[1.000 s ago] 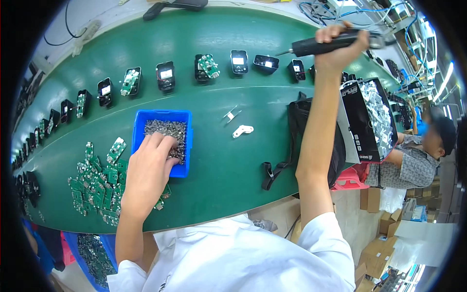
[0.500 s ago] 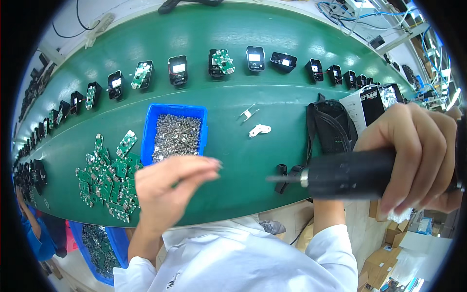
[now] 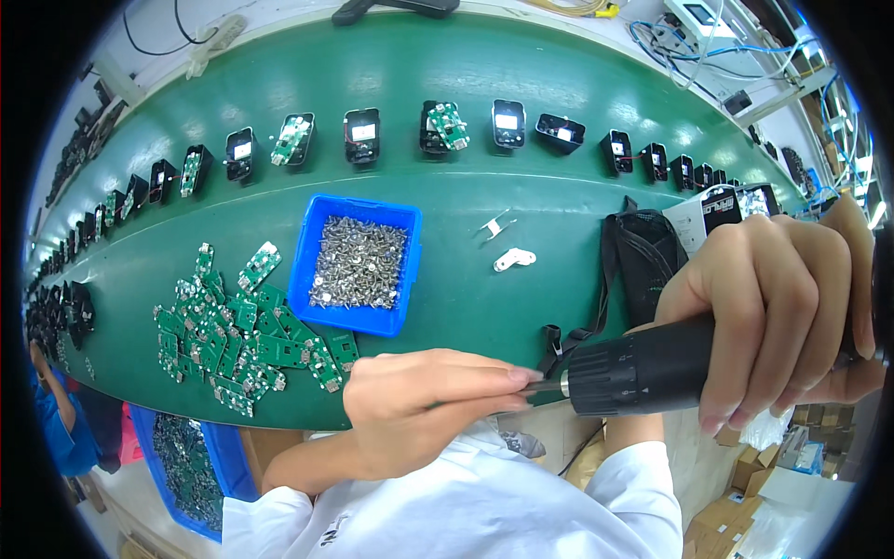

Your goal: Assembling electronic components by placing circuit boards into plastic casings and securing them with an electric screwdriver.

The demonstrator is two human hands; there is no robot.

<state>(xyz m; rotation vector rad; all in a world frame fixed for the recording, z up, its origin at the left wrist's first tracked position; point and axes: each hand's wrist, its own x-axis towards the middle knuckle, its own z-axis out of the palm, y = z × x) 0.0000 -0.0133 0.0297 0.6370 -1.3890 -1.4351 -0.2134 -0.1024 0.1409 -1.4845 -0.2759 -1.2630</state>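
My right hand is wrapped round a black power drill, held level with its bit pointing left. My left hand is closed in a pinch, its fingertips at the bit's front end, just in front of the chuck. What lies between those fingers is hidden. Beyond my left hand stands a blue bin full of small metal screws. Left of the bin lies a loose pile of green circuit boards.
A curved row of small black device housings crosses the green table, some with boards on top. A white plastic piece, a small metal bracket and a black strapped bag lie to the right. Another person's arm shows far left.
My left hand has moved right and nearer to me, from beside the screw bin to the drill's bit. The drill has shifted slightly left and down. The head view has shifted slightly.
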